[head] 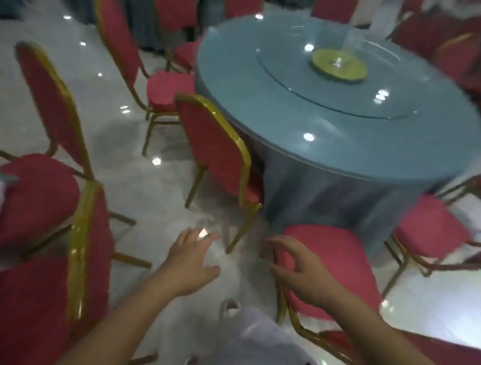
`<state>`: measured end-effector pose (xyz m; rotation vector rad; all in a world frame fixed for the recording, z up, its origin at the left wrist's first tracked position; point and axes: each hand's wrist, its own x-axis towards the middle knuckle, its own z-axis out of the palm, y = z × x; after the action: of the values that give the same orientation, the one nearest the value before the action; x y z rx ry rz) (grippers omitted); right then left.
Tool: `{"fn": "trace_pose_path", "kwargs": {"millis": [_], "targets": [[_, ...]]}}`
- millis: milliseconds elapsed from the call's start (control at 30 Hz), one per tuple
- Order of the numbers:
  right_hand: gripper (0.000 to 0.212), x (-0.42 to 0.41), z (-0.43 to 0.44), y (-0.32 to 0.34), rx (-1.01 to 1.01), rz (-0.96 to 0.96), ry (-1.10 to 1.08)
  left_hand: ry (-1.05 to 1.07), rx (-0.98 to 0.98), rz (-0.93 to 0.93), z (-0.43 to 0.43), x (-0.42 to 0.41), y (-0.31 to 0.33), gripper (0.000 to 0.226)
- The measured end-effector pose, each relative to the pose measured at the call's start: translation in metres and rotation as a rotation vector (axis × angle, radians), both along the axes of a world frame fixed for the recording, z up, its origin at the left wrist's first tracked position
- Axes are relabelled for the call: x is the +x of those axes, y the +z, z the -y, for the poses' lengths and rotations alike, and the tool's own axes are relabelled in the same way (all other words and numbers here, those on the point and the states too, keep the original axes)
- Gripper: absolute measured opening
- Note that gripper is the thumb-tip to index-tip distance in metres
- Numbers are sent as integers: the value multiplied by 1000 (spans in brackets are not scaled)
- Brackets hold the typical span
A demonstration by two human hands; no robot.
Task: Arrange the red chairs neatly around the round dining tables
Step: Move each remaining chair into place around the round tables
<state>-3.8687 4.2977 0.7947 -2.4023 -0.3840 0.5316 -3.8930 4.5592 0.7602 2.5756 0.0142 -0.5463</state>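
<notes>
glossy floor (151, 192): nearest red chair (343, 258) sits just under the right hand (301, 272), loosely curled, empty; left hand (192, 259) spread.

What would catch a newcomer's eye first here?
A round blue table fills the upper right, with a gold centrepiece at its middle. Red chairs with gold frames ring it. At the bottom, two hands reach forward: the left hand above the floor, the right hand at a chair seat.
</notes>
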Motion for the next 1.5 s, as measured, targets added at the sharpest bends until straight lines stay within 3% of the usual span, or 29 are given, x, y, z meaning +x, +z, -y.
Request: {"fn": "trace_pose_path", "kwargs": {"millis": [100, 233, 467, 700, 833, 933, 1033, 1133, 1300, 1500], "targets": [[48, -41, 75, 14, -39, 55, -231, -247, -132, -112, 60, 6, 0, 77], [39, -89, 162, 24, -81, 30, -443, -391, -289, -221, 141, -8, 10, 77], [40, -119, 265, 12, -284, -93, -430, -618, -245, -349, 245, -40, 4, 95], [50, -109, 385, 11, -377, -90, -242, -534, -294, -381, 357, -81, -8, 92], [69, -116, 443, -10, -174, -47, -150, -426, -258, -216, 410, -93, -30, 74], [67, -119, 454, -24, -210, -13, -9, -346, -179, -92, 426, -99, -36, 69], [46, -116, 454, -36, -245, 89, -24, -317, -82, -23, 425, -98, -36, 72], [31, -96, 445, -44, -244, 179, -91, -255, -23, 15, 423, -74, -33, 60], [25, -47, 420, -44, -254, 216, -165, -146, 126, 53, 412, -18, -21, 32], [19, 7, 414, -39, -275, 185, -238, -116, 252, 70, 420, 42, -13, 23]]}}
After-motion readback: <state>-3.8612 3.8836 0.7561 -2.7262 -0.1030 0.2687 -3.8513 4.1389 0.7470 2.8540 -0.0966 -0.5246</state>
